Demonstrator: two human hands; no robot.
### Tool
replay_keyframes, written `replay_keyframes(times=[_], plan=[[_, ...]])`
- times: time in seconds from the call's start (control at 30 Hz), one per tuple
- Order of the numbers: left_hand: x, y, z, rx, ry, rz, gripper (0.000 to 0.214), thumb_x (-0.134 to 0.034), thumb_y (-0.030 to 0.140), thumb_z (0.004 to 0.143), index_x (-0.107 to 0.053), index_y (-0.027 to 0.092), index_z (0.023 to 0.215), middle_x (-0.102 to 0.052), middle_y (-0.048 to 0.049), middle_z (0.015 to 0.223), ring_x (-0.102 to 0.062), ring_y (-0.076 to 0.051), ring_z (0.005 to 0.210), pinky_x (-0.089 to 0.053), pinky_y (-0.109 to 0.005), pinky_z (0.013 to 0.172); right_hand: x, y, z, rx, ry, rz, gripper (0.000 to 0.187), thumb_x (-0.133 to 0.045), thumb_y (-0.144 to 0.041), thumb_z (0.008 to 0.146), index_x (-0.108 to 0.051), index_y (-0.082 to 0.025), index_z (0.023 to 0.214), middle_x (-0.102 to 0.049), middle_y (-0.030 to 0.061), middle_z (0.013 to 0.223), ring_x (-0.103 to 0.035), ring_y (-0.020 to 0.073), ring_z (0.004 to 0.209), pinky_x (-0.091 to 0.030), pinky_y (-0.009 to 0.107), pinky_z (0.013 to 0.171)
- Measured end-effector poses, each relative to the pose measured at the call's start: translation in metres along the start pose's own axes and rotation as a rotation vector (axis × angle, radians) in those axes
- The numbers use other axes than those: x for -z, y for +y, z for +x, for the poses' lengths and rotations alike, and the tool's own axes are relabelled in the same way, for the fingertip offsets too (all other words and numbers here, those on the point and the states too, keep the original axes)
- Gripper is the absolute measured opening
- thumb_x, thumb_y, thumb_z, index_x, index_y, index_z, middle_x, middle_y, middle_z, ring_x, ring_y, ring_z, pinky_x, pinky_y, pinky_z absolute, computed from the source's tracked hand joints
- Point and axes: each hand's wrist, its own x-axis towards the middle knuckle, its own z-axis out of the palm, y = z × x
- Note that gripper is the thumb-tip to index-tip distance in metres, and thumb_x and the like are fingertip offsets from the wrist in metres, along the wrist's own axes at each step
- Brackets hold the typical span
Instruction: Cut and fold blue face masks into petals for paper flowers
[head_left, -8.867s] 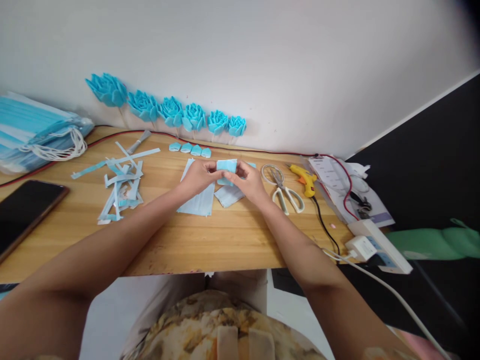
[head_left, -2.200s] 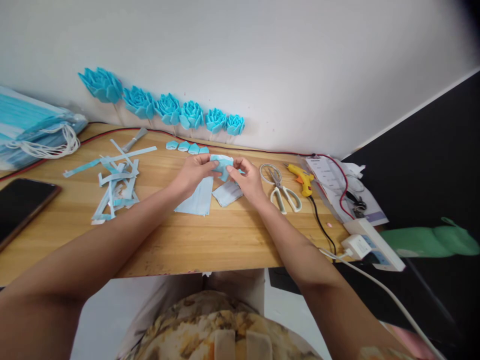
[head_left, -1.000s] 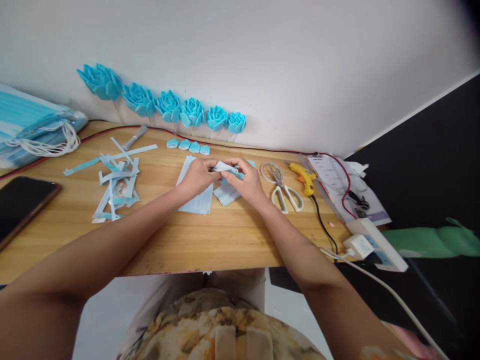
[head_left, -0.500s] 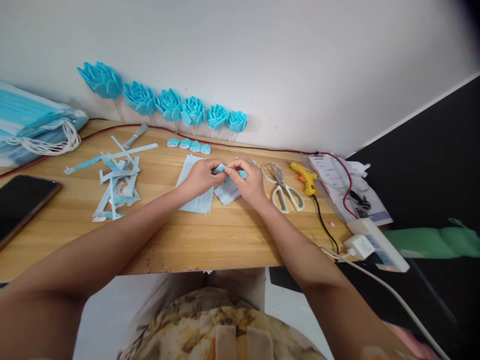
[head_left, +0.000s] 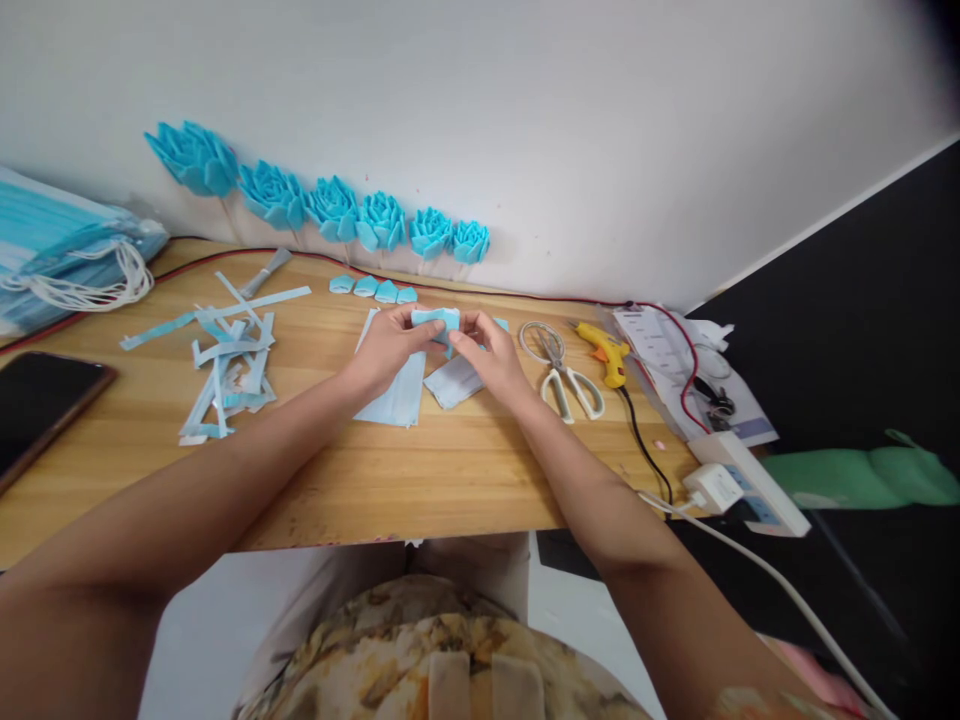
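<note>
My left hand [head_left: 386, 348] and my right hand [head_left: 487, 352] meet over the middle of the wooden desk [head_left: 420, 470]. Both pinch a small folded blue mask piece [head_left: 437, 320] held just above the desk. Flat blue mask sheets [head_left: 394, 398] lie under and between my hands. Several small folded blue petals [head_left: 375, 289] sit in a row behind my hands. Blue fabric roses [head_left: 330, 205] lean in a line against the white wall.
White-handled scissors [head_left: 562, 372] and a yellow glue gun [head_left: 606, 352] lie right of my hands. Cut blue strips [head_left: 225, 355] are piled at left, with a dark phone [head_left: 37, 400] and a stack of masks [head_left: 60, 265]. A power strip [head_left: 742, 485] sits at the right edge.
Over the last second my hands have lifted the blue piece slightly and folded it tighter between the fingertips. The camera has shifted a little; nothing else on the desk has moved.
</note>
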Motion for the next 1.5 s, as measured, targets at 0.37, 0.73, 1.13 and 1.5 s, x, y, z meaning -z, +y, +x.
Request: replay_keyframes(times=[0.37,0.73,1.13,1.5], plan=[[0.007,-0.003,0.004,0.003,-0.060,0.075,0.026,-0.081,0.031,0.070,-0.063,0.015,0.082,-0.069,-0.0015,0.080,-0.067,-0.015,0.071,-0.057,-0.031,0.075,0.001,-0.002,0.002,0.098,0.013,-0.265,0.015,-0.056,-0.032,0.083,-0.048,-0.023,0.073,-0.061,0.0002,0.077,-0.056,0.0169,0.077,-0.046,0.032,0.078],[0.009,0.008,0.005,-0.026,0.002,0.191,0.024,-0.078,0.036,0.074,-0.060,0.022,0.083,-0.061,0.0007,0.078,-0.064,-0.017,0.074,-0.055,-0.031,0.068,0.015,-0.011,0.009,0.149,0.003,-0.424,0.006,-0.057,-0.020,0.083,-0.060,-0.021,0.078,-0.068,0.0013,0.084,-0.060,0.0163,0.082,-0.041,0.030,0.076],[0.014,0.010,0.009,0.051,0.022,-0.088,0.029,-0.084,0.031,0.069,-0.061,0.018,0.081,-0.065,0.0026,0.076,-0.063,-0.013,0.073,-0.058,-0.028,0.071,0.121,-0.004,-0.078,-0.250,0.292,-0.990,0.016,-0.066,-0.027,0.089,-0.071,-0.012,0.090,-0.069,0.0157,0.082,-0.056,0.0203,0.072,-0.030,0.033,0.065],[0.018,0.011,0.016,0.089,0.101,-0.274,0.028,-0.087,0.013,0.065,-0.063,0.015,0.080,-0.071,0.0016,0.076,-0.068,-0.012,0.073,-0.061,-0.027,0.073,0.114,-0.002,-0.093,-0.356,0.111,-1.109,0.039,-0.060,-0.032,0.090,-0.063,-0.011,0.124,-0.070,0.0184,0.103,-0.064,0.0279,0.092,-0.044,0.038,0.079]])
